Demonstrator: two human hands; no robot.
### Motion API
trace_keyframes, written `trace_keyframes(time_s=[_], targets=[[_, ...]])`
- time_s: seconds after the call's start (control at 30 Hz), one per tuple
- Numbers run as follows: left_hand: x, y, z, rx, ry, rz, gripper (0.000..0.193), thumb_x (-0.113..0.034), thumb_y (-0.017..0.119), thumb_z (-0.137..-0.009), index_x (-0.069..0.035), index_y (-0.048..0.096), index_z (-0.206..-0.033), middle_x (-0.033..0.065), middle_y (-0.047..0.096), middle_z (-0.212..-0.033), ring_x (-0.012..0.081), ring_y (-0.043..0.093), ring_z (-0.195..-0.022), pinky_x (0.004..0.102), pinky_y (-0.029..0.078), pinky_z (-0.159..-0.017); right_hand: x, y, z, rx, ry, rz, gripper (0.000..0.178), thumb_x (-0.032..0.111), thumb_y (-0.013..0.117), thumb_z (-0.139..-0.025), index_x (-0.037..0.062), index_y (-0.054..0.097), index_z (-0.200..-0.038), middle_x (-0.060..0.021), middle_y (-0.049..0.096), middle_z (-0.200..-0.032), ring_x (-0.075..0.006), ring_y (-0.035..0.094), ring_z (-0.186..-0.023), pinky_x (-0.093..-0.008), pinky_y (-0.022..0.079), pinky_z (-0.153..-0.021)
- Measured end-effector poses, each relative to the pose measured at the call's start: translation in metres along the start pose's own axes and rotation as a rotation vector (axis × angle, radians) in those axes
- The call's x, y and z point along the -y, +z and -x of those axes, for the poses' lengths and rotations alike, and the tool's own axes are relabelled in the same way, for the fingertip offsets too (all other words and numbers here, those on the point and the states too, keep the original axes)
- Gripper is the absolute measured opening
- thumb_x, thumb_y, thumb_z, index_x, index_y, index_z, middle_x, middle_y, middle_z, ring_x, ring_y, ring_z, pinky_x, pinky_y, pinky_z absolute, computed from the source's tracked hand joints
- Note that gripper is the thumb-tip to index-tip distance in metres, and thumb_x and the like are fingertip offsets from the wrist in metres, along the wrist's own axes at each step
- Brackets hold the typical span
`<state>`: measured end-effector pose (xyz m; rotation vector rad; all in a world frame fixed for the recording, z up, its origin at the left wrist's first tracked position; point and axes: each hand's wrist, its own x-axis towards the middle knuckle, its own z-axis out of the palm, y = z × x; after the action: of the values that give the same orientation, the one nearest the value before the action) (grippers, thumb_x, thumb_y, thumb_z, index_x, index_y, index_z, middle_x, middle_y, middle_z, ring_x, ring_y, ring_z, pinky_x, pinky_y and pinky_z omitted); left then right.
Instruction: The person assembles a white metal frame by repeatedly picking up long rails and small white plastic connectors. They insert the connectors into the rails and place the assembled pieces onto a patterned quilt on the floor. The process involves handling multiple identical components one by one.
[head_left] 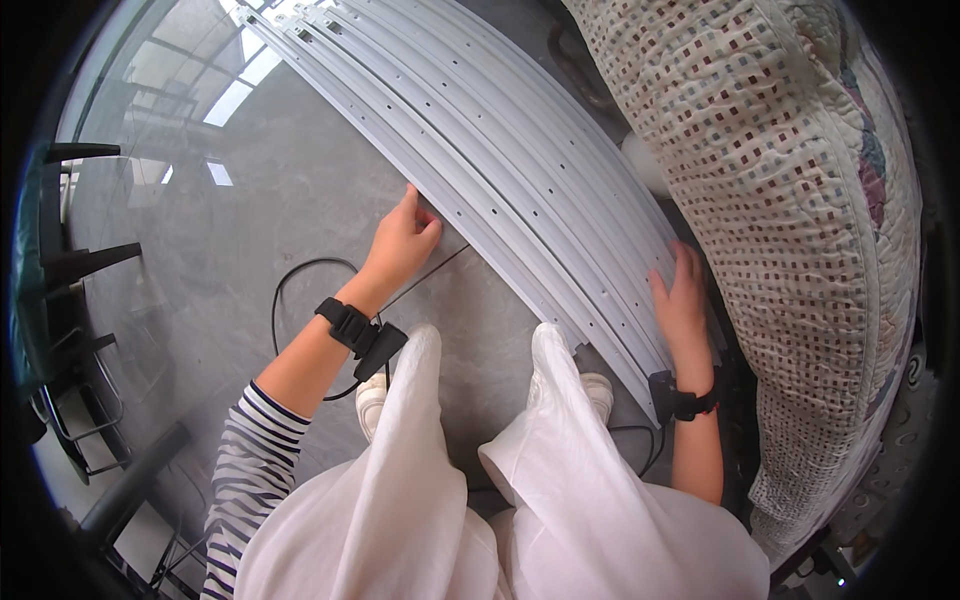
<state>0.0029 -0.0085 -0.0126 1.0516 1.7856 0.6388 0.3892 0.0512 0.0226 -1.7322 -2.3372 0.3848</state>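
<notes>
Several long white metal strips (480, 150), with small holes along them, lie side by side in a diagonal bundle from the upper left to the lower right. At the bundle's near left edge is my left hand (400, 243), its index finger stretched out against the outermost strip and the thumb apart. The lower fingers are partly hidden, and I see nothing held in them. On the opposite side, near the lower right end, my right hand (682, 310) lies along the right edge with thumb and fingers apart. Its fingers look slightly blurred.
A quilted, checked cover (750, 180) drapes along the right side, close to the strips. Black cable (290, 275) curls over the grey glossy floor (230, 210) beside my left forearm. Dark chair legs (95, 262) stand at the left. My shoes are just below the bundle.
</notes>
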Motion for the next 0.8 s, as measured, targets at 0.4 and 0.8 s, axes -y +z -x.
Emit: trace_keyframes(time_s=[0.4, 0.8], targets=[[0.009, -0.016, 0.004, -0.035, -0.057, 0.009, 0.068, -0.008, 0.058, -0.091, 0.002, 0.026, -0.15, 0.0072, 0.063, -0.106, 0.0131, 0.064, -0.081, 0.0261, 0.051, -0.071, -0.016, 0.013, -0.011, 0.144, 0.182, -0.034, 0.063, 0.018, 0.077, -0.078, -0.0022, 0.049, -0.131, -0.0258, 0.055, -0.13, -0.0394, 0.051, -0.121, -0.0404, 0.041, -0.103], [0.002, -0.041, 0.005, -0.217, -0.01, 0.153, 0.048, -0.006, 0.056, -0.09, 0.002, 0.041, -0.135, 0.0085, 0.062, -0.112, 0.0144, 0.065, -0.084, 0.027, 0.052, -0.073, -0.003, 0.014, -0.013, 0.098, 0.171, -0.059, 0.038, 0.018, 0.063, -0.092, -0.0031, 0.055, -0.123, -0.0207, 0.062, -0.12, -0.0364, 0.058, -0.113, -0.0381, 0.045, -0.096]])
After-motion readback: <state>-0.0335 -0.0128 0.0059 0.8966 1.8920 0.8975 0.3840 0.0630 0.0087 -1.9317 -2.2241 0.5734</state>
